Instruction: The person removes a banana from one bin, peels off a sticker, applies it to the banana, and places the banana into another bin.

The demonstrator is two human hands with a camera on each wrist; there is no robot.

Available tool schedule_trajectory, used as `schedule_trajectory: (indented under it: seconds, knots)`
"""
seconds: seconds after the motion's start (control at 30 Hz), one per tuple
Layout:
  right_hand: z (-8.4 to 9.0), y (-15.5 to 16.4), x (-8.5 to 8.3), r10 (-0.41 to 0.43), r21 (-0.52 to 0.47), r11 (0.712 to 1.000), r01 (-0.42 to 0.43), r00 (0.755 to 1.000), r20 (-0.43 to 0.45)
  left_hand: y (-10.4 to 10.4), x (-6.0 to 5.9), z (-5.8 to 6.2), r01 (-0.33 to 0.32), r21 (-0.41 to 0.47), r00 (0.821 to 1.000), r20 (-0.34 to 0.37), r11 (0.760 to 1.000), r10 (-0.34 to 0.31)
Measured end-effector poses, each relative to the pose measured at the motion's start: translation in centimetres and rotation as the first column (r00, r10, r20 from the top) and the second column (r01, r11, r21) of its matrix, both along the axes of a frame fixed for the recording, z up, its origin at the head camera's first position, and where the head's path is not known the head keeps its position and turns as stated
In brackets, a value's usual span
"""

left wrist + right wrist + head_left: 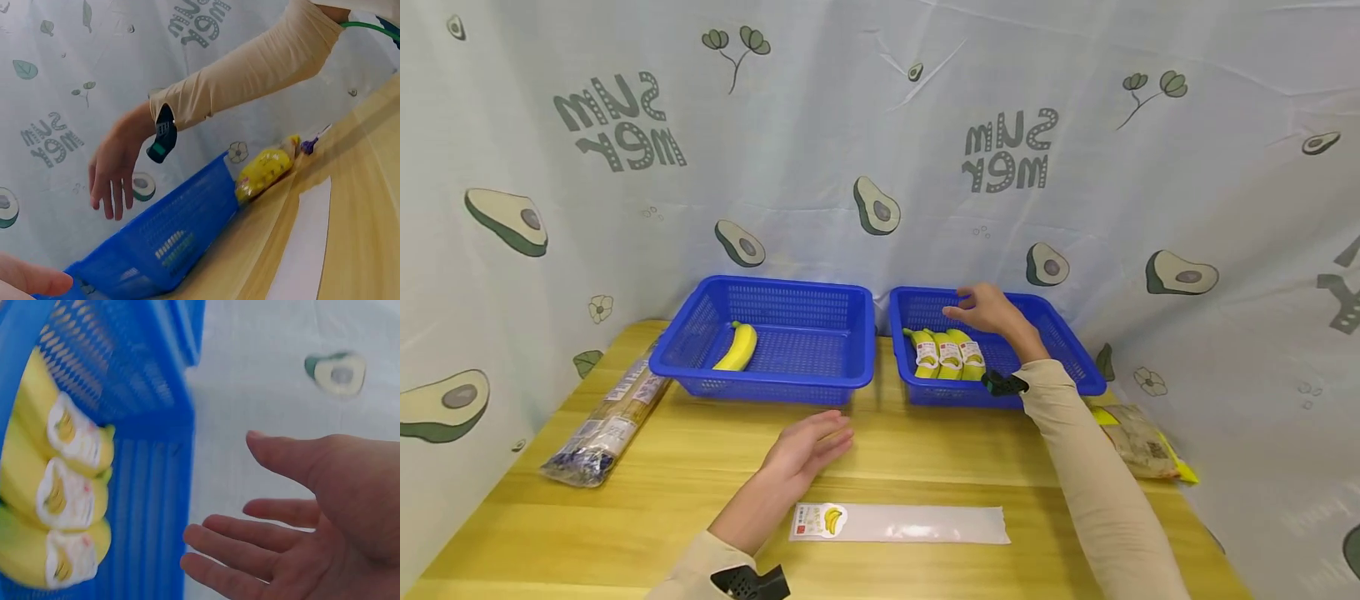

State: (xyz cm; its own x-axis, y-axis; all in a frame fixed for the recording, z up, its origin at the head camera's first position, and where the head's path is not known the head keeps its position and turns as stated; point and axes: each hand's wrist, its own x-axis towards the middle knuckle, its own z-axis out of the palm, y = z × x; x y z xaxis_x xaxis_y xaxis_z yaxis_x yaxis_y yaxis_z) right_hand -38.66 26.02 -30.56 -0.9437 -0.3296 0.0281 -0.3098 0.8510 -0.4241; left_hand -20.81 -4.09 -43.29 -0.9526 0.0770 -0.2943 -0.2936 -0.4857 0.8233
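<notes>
My right hand (988,310) hovers over the right blue basket (1078,367), fingers apart and holding nothing. Below it, three bananas (950,360) lie side by side in that basket, each with a white label; the right wrist view shows the labels (69,494) close up. Above the table, in front of the left basket, my left hand (808,450) has relaxed fingers and nothing in them. One banana (741,348) without a visible label lies in the left blue basket (763,385). Near my left hand is a white backing strip (925,523) with one banana sticker (822,521) at its left end.
A long clear-wrapped package (617,417) lies left of the left basket. To the right of the other basket is a yellow-edged bag (1142,442). Behind the wooden table (925,450) hangs a printed curtain (820,125).
</notes>
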Motion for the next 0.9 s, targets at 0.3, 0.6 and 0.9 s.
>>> schedule_trajectory:
  seconds: [0.3, 0.6, 0.9]
  knots:
    - [1.5, -5.4, 0.4, 0.034, -0.158, 0.986, -0.061, 0.985, -0.169, -4.7, 0.3, -0.4, -0.16, 0.002, 0.987, -0.019, 0.987, 0.16]
    - [3.5, -13.1, -0.8, 0.161, -0.279, 0.937, -0.21, 0.969, -0.189, -9.9, -0.1, 0.2, -0.256, 0.116, 0.967, 0.049, 0.96, 0.251]
    - [2.9, -19.7, -2.5, 0.221, -0.375, 0.906, -0.197, 0.975, 0.02, -14.0, -0.9, 1.8, -0.33, 0.313, 0.944, 0.122, 0.891, 0.307]
